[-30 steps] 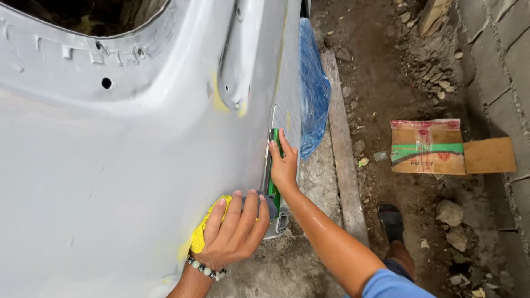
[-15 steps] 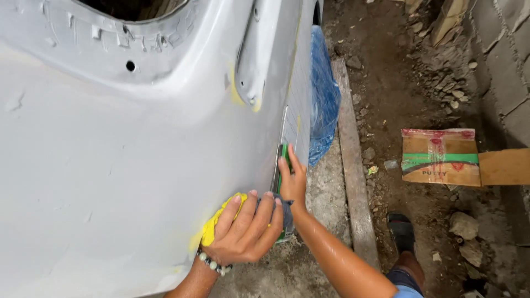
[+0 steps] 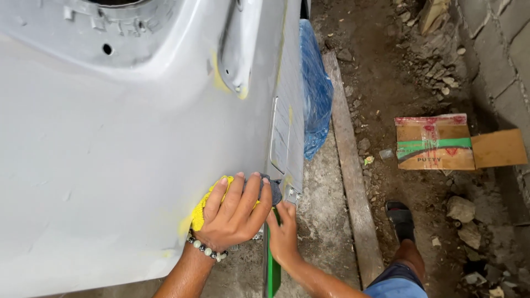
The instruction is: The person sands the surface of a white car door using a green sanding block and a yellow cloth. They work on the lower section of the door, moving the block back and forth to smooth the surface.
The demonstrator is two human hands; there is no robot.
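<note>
Over at three o'clock a torn cardboard box lies on the dirt, one flap open toward the block wall. At twelve hangs a crumpled blue plastic sheet; a long wooden plank runs beside it. Loose stones sit at four o'clock.

Head view — steeply downward, close
</note>
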